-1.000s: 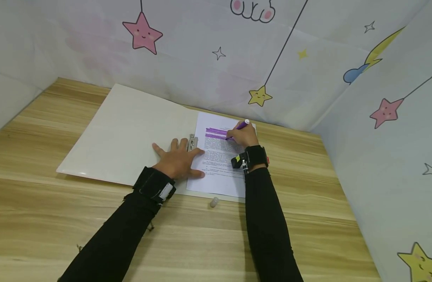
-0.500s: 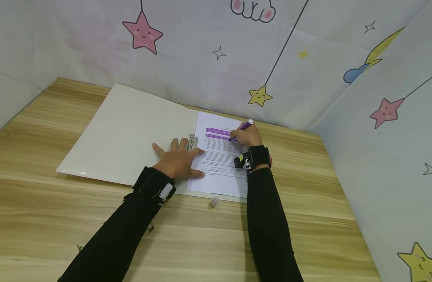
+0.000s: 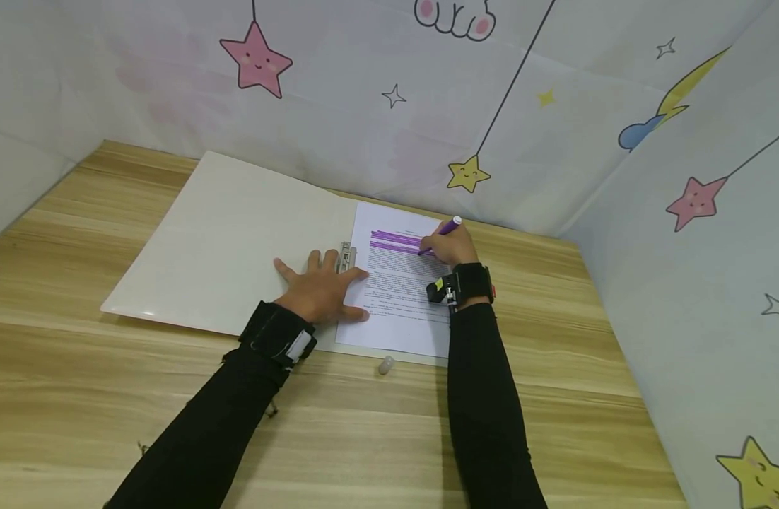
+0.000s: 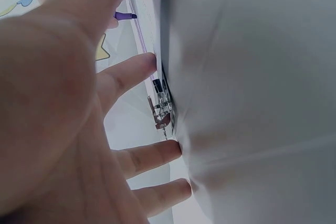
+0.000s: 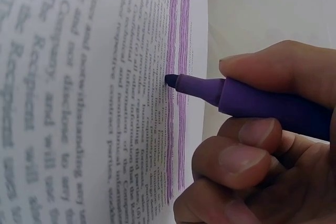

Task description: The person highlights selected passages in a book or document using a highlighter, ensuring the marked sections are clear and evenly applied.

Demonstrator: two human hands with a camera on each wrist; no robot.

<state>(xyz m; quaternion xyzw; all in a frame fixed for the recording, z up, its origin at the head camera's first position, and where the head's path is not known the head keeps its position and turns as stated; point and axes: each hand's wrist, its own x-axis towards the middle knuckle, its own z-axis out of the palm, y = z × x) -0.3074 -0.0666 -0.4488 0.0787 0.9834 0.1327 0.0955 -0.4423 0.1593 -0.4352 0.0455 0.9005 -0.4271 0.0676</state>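
Note:
My right hand (image 3: 454, 246) pinches a purple highlighter (image 5: 278, 103) between thumb and fingers. Its dark tip touches the printed sheet (image 3: 389, 332) at a purple line near the top of the text. Purple bands run across several upper lines, as the right wrist view shows. My left hand (image 3: 319, 291) rests with fingers spread, its thumb and index finger on the sheet's left edge, the other fingers on the white folder (image 3: 237, 226). A metal clip (image 4: 161, 108) at the folder's fold lies close to those fingertips. The folder is spread flat beneath the sheet.
A small pale cap (image 3: 386, 365) lies on the wooden table (image 3: 364, 438) just in front of the folder. Wall sheets printed with stars (image 3: 469, 174) stand along the back and the right side of the table.
My right hand has slid the highlighter to the right along the text line, a little at a time. The left hand, the sheet and the cap stay in place.

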